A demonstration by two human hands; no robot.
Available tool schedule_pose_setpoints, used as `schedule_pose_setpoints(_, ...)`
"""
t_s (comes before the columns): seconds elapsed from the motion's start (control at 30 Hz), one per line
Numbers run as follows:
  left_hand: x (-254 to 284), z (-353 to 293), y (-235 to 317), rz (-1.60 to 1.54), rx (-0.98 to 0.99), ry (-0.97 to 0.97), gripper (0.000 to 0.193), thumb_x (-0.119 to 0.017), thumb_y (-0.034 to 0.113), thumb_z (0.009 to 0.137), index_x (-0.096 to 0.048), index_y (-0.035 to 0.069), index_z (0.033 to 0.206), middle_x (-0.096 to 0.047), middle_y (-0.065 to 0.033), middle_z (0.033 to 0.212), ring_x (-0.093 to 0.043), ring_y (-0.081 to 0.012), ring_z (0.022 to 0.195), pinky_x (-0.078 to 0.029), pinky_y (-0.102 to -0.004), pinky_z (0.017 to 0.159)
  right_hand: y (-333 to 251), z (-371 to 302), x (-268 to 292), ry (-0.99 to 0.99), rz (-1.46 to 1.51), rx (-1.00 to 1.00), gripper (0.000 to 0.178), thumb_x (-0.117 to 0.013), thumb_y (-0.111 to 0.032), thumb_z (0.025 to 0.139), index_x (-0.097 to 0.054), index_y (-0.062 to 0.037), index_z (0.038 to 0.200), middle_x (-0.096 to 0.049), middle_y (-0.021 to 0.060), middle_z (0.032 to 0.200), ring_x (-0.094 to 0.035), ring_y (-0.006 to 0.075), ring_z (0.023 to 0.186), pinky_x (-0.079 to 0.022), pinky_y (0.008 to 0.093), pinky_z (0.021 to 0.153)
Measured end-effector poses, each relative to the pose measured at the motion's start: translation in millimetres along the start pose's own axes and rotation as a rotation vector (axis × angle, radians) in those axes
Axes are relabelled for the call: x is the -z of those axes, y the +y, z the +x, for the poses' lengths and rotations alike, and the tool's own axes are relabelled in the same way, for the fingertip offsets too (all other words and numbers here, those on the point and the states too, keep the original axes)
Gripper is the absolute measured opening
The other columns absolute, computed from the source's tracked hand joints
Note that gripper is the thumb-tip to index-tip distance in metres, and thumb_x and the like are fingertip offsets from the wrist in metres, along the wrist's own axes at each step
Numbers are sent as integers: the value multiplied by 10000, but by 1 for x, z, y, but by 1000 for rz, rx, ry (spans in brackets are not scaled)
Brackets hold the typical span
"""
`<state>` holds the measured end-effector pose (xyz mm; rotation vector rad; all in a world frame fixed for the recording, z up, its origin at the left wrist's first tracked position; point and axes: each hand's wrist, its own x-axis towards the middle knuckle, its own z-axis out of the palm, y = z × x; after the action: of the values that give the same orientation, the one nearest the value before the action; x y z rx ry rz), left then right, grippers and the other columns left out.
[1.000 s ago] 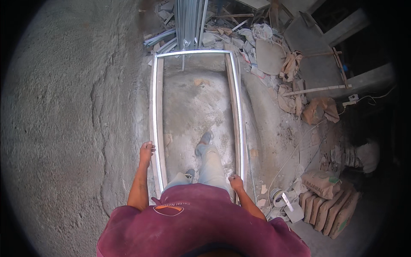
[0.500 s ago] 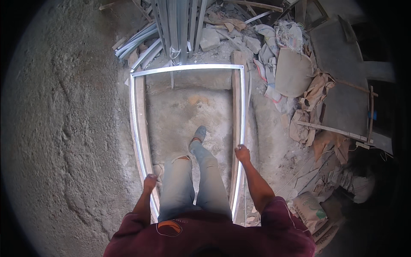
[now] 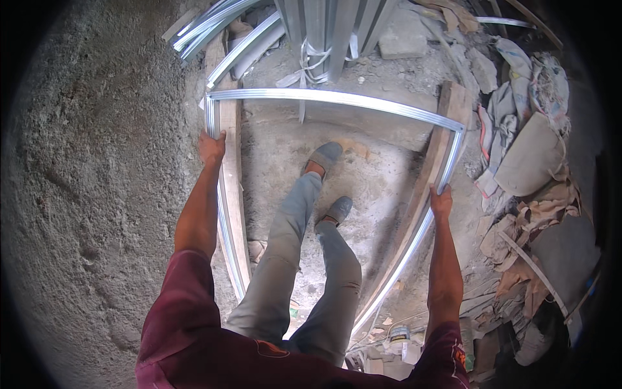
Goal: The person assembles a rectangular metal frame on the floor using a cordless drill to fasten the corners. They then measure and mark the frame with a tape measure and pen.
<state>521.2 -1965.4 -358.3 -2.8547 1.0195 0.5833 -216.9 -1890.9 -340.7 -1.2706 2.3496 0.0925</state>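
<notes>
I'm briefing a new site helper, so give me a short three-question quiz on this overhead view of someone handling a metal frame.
1. True or false: both hands grip the metal frame.
2. Which rail does the left hand hold? A) the far cross rail B) the left side rail C) the right side rail
3. Fill in: beside each side rail lies a long wooden ____.

Key:
1. True; the right hand closes on the right rail, the left hand on the left rail.
2. B
3. plank, one along the left rail and one along the right.
</notes>
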Motion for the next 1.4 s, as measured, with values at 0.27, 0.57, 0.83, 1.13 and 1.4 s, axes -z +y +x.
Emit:
schedule_pose_setpoints(0.27,-12,33,-27,-40,-102,28,624,-735,370,885,-544,26,1370,-627,-237,1282,-610,-423,1189,-479,-501,1015,-1,1,-3,-2,76,48,548,-702,-357,893,-569,56,1229,-653,349,1175,-628,504,1135,-493,514,947)
schedule_pose_setpoints(0.57,11,27,-27,-41,-175,2,591,-741,372,884,-576,20,1328,-641,-223,1224,-622,-422,1144,-490,-496,977,9,7,-9,-39,19,101,522,-732,-313,909,-531,71,1202,-660,323,1094,-641,486,1053,-498,473,914)
schedule_pose_setpoints(0.83,74,55,83,-48,-602,243,601,-713,390,915,-552,64,1393,-614,-180,1264,-558,-397,1216,-440,-492,1034,3,-40,1,40,185,-73,674,-708,-258,943,-434,74,1462,-518,302,1413,-529,428,1301,-421,455,1106)
schedule_pose_setpoints(1.13,40,151,204,335,-621,-28,432,-666,294,915,-576,100,1291,-647,-164,1250,-607,-374,1193,-494,-520,978,8,-202,-19,-231,218,-105,686,-760,-201,912,-445,29,1476,-569,245,1331,-677,310,1043,-565,373,875)
schedule_pose_setpoints(1.4,96,177,168,156,-640,-95,364,-605,230,917,-529,-8,1181,-635,-300,1212,-618,-501,1125,-500,-556,962,-53,-252,-7,-405,300,-266,654,-754,-250,920,-474,-12,1460,-614,230,1319,-682,323,1079,-549,396,933)
